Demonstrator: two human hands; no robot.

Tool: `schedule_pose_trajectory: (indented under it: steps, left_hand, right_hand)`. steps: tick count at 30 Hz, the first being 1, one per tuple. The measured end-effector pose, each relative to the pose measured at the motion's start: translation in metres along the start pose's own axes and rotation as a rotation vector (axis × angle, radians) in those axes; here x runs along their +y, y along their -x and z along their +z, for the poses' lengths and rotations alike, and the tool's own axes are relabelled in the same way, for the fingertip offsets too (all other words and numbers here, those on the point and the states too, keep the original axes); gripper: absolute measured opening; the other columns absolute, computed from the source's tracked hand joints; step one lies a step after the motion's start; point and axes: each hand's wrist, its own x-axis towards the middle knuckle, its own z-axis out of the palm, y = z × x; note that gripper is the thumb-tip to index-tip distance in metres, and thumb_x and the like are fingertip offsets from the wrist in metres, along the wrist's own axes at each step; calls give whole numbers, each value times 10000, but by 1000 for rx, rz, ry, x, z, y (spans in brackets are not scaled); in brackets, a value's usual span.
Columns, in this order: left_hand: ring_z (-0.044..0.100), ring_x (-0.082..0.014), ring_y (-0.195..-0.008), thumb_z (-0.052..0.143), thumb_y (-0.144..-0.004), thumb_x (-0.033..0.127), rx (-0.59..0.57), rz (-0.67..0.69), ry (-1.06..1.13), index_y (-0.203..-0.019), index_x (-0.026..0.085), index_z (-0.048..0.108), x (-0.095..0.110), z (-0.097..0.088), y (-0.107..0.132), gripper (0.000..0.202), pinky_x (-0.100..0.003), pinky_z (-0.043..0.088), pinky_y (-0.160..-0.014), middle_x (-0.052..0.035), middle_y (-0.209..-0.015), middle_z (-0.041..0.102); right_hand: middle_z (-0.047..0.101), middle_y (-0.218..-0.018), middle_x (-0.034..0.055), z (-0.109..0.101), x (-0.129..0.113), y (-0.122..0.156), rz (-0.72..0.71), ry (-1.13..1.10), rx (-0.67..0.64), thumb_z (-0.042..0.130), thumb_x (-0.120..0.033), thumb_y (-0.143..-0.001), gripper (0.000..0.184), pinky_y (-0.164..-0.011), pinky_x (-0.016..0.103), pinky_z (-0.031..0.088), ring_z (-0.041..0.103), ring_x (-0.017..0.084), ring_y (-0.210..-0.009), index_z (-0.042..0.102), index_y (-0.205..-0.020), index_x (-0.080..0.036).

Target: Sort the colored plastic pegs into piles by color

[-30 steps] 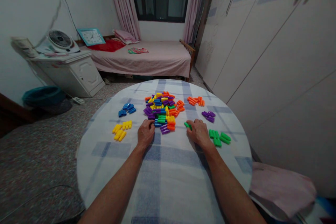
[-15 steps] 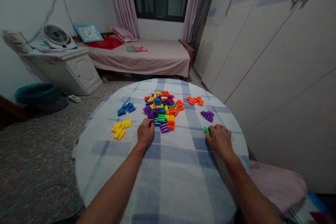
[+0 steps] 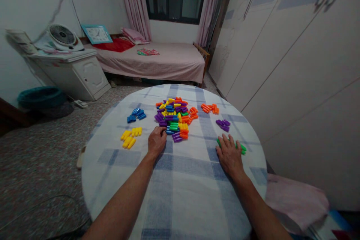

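Several green pieces (image 3: 243, 149), partly under right hand (image 3: 230, 155)

The right hand (image 3: 230, 156) spreads over green pieces (image 3: 243, 150); the left hand (image 3: 156, 141) rests beside a multicoloured pile (image 3: 172, 109) on the checked tablecloth (image 3: 191, 183)

- Round table (image 3: 194, 202) under a white cloth (image 3: 157, 187) with blue-grey checks
- Mixed pile (image 3: 170, 113) of coloured pieces heaped in the middle of its far half
- Left of the pile, a cluster of blue pieces (image 3: 137, 113), with yellow pieces (image 3: 129, 142) nearer
- Right of the pile, orange pieces (image 3: 206, 108), then purple pieces (image 3: 224, 123), then green pieces (image 3: 243, 149) nearest, partly hidden
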Motion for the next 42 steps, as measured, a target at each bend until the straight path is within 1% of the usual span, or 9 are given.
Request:
schedule_pose_trajectory:
  steps: [6, 13, 16, 20, 24, 28, 31, 35, 42]
  left_hand:
    - [607, -182, -909, 446, -831, 196, -11, -8, 5, -987, 163, 680, 0, -1, -1, 283, -292, 452, -835, -60, -977, 658]
    - [607, -173, -882, 455, -830, 192, -6, -12, 22, -978, 171, 681, 1, -1, 0, 270, -282, 451, -815, -54, -954, 657]
    - [610, -172, -881, 461, -826, 188, -7, -28, 25, -983, 174, 681, 0, 0, -1, 271, -280, 453, -810, -50, -963, 660]
    - [612, -166, -890, 466, -827, 189, -4, -20, 28, -985, 180, 681, -1, 0, -1, 267, -272, 458, -815, -50, -977, 665]
    - [611, -167, -889, 463, -828, 194, -5, -15, 20, -987, 179, 679, 0, -1, 0, 268, -275, 459, -817, -52, -969, 662]
    - [606, -169, -890, 455, -831, 199, -19, -11, 25, -978, 177, 677, 1, -2, -1, 267, -278, 453, -819, -50, -963, 659]
    - [607, -169, -891, 459, -830, 203, -30, -20, 31, -971, 179, 676, 1, -2, -1, 260, -277, 451, -818, -48, -965, 659]
    - [606, -171, -892, 453, -833, 203, -28, -26, 30, -974, 179, 671, 2, -2, -1, 261, -281, 450, -807, -48, -960, 655]
    - [607, -173, -896, 455, -831, 203, -51, -44, 43, -977, 179, 663, 2, -3, 0, 256, -287, 450, -811, -46, -968, 656]
  right_hand:
    - [486, -1406, 60, -3, -2, 2, -31, 40, -23, 369, -257, -969, 372, -1096, 508, 192, 319, 274, -1355, 558, -1281, -186]
    - [498, -1391, 84, 1, 8, 1, 114, 72, -107, 368, -302, -967, 409, -1066, 517, 243, 320, 308, -1344, 540, -1298, -135]
    - [495, -1386, 110, -4, 4, -4, 117, 24, -63, 383, -296, -956, 402, -1066, 532, 239, 323, 320, -1338, 550, -1279, -124]
    - [512, -1347, 131, -20, -20, -21, -18, -239, 16, 442, -290, -930, 396, -1053, 448, 317, 395, 278, -1291, 550, -1278, -134]
    - [535, -1292, 121, -32, -61, -48, -177, -495, -46, 514, -298, -903, 414, -972, 398, 398, 497, 242, -1178, 541, -1304, -198]
    - [531, -1281, 99, -27, -95, -68, -222, -573, -130, 577, -310, -883, 400, -934, 387, 410, 498, 238, -1171, 567, -1280, -258]
    - [549, -1218, 82, -17, -106, -73, -217, -599, -160, 600, -294, -872, 398, -911, 343, 417, 514, 216, -1130, 581, -1269, -285]
    - [568, -1074, 60, -12, -107, -71, -164, -637, -200, 583, -316, -885, 359, -843, 268, 429, 568, 163, -945, 607, -1240, -267]
    - [560, -1031, 39, -20, -87, -69, -96, -621, -325, 576, -358, -875, 301, -754, 244, 423, 581, 143, -844, 634, -1151, -254]
